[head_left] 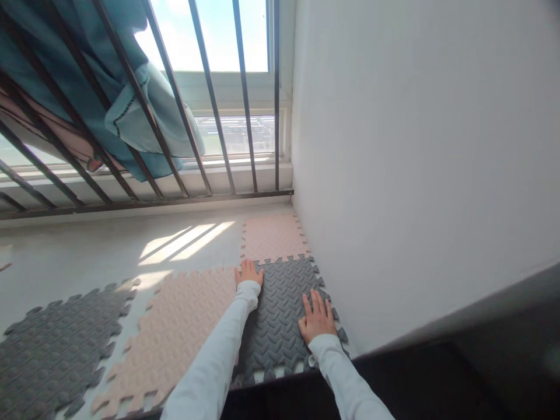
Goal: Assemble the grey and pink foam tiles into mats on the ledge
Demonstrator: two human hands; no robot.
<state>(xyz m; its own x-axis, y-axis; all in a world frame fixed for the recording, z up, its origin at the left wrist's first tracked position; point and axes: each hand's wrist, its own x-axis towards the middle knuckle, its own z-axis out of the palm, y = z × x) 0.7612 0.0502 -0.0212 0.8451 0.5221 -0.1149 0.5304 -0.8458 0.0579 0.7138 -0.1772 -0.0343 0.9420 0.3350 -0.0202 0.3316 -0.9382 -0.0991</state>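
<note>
The left hand [249, 272] is open, palm down, its fingers pointing toward the window. It grips nothing and rests at the seam between a dark grey foam tile [282, 318] and the pink tile [188, 326] to its left. The right hand [318, 321] is open too, fingers slightly spread, laid flat on the same dark grey tile near the edge beside the wall. Both forearms are in white sleeves.

The dark grey tile lies on the floor [100, 251], a raised chevron pattern on top and toothed edges around it. A smaller-looking pink tile [273, 236] meets its far edge, tucked toward the corner. Further left, a second grey tile [56, 344] lies apart from the large pink one, with a strip of pale floor between them.

Striped sunlight [188, 242] falls across the floor. A plain white wall [420, 163] rises on the right. Ahead, dark metal bars [277, 116] stand before a window [221, 35], with blue-green fabric [87, 35] hanging behind them at the left.
</note>
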